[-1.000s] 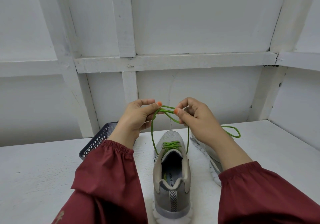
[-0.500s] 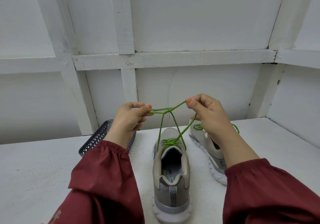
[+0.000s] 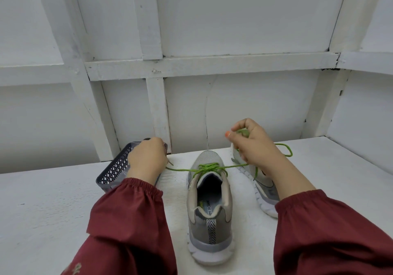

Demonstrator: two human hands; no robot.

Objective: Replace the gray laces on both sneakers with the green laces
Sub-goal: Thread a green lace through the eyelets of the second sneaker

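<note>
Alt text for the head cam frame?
The left hand and right hand hold a green lace taut across a gray sneaker on a white table. A second sneaker lies behind the right forearm; a mesh basket sits behind the left hand.

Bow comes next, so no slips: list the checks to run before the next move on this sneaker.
1. Left hand holds one end of the green lace: ok.
2. Right hand pinches the other end: ok.
3. Lace taut across the middle sneaker: ok.
4. Right sneaker fully laced: cannot tell, hand covers it.
5. Gray laces in basket: cannot tell, inside hidden.
</note>
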